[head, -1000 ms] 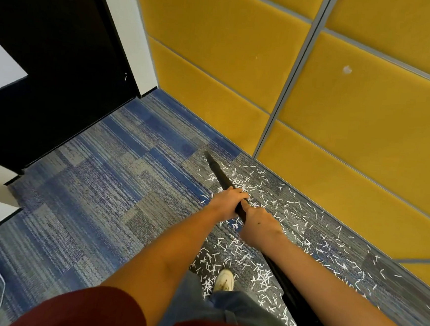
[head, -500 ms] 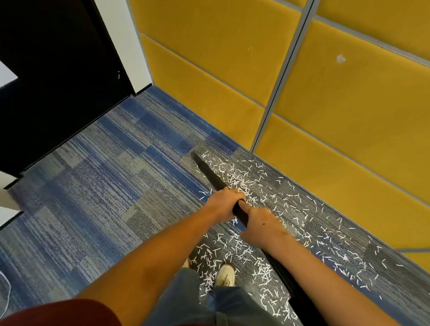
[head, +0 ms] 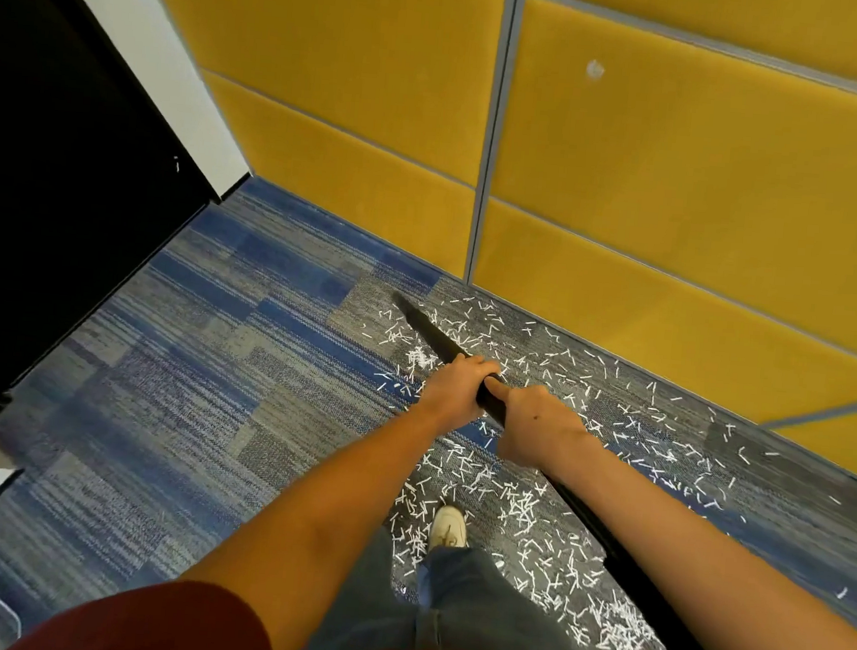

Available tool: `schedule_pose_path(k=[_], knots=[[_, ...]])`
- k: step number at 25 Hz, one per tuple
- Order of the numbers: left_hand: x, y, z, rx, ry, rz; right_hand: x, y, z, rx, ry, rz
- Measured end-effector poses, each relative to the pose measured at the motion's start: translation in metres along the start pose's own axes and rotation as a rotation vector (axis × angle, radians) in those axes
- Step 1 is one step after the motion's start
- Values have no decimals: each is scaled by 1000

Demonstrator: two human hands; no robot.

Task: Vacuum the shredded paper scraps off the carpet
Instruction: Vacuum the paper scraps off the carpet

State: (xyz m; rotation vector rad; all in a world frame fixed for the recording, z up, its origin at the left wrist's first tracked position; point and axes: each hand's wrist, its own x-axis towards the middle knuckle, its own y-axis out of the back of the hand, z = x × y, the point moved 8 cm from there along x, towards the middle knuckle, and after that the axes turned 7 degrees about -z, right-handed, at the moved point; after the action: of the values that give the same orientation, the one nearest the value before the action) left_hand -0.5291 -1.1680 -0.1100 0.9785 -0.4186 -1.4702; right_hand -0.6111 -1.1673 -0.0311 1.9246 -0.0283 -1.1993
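Feed looks down at the floor. A black vacuum tube [head: 433, 333] runs slantwise across the blue-grey carpet [head: 181, 382].

Left hand [head: 455, 386]: fingers curled round the tube, on the tip side of the grip. Right hand [head: 536, 425]: wrapped round the tube just behind the left, thumb laid along the top. The two hands sit tight together; I can't tell if they touch.

Tube tip is low, at the carpet. It seems to rest on the pile, but the view is too soft there for me to be sure.

White paper scraps [head: 519, 511] lie on the carpet on both sides of the tube, thick beneath its rear half and thinner around the tip. Left of the tube, beyond the tip, I see bare carpet.

A pale shoe [head: 449, 526] stands among the scraps, just left of the tube's rear half. Yellow wall panels [head: 683, 191] rise behind the tube; a black door [head: 42, 192] is well off to its left.
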Motion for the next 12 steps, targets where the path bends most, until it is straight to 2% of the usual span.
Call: schedule_pose_path(k=[7, 12], knots=[[-11, -3, 2, 60, -26, -50, -13, -7, 0, 12, 41, -30], [-9, -9, 27, 47, -80, -73, -24, -10, 16, 34, -33, 11]])
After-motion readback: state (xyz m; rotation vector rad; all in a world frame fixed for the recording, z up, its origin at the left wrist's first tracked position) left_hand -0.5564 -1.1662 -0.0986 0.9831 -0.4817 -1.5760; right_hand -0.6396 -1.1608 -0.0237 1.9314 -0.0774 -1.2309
